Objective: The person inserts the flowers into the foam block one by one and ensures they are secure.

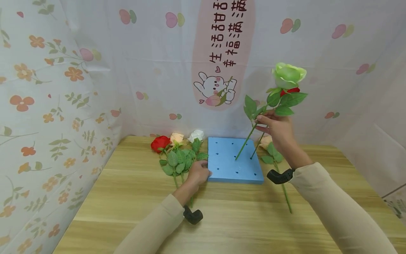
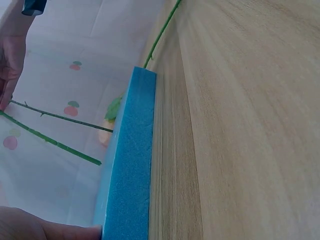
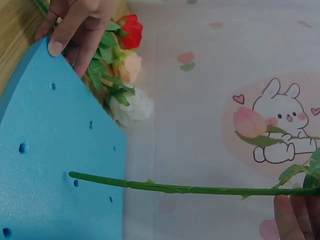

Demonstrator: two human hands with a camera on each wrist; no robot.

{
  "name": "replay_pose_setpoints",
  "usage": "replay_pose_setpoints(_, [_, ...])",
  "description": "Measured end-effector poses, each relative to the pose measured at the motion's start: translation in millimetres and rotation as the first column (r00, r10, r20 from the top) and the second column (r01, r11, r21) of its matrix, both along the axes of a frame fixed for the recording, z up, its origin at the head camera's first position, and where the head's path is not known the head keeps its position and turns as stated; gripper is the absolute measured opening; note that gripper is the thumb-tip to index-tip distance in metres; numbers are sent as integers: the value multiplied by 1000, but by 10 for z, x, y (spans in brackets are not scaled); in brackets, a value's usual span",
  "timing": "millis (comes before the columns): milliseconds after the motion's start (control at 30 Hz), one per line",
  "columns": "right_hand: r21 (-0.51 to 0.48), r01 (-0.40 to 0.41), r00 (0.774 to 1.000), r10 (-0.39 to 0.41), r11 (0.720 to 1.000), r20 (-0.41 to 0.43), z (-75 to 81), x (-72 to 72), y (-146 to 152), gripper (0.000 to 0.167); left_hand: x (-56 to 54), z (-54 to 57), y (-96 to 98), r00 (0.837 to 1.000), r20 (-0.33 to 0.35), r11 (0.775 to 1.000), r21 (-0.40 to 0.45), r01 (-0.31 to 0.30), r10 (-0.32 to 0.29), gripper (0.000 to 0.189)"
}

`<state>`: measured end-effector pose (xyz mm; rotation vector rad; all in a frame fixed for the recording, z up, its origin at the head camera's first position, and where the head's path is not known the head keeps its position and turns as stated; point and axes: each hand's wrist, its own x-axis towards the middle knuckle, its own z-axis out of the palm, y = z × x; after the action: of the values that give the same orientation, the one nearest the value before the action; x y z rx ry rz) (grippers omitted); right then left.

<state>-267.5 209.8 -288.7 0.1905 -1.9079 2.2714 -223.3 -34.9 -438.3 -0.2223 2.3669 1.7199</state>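
Observation:
My right hand pinches the stem of a pale green artificial rose, holding it up at a tilt. In the right wrist view the bare lower end of its stem points at the blue foam board, its tip right beside a hole. My left hand grips the board's near left side, thumb on the top face in the right wrist view. A red rose, mostly hidden behind the green one, stands with its stem in a hole at the board's right.
Left of the board lie a red rose, a peach rose and a white rose with their leaves. Another peach rose lies right of it, partly behind my right arm. A patterned cloth hangs behind the wooden table.

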Motion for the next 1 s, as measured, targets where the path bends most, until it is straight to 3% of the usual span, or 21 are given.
replay_pose_setpoints(167, [35,42,999,-43,999,18,-11,-55,-58,18,-5,-2,7,1000,4,1000,-3,3,-3,52])
replay_pose_setpoints(667, [72,72,997,-74,995,25,-73,-151,-100,15,-28,-20,-6,1000,5,1000,11,2,-2,52])
replay_pose_setpoints(900, [197,110,992,-120,974,42,-113,-205,-125,17,-35,-11,-5,1000,8,1000,7,5,-5,52])
replay_pose_setpoints(1000, [199,105,992,-117,974,46,-139,-225,-130,18,-30,-12,-4,1000,8,1000,5,5,-5,51])
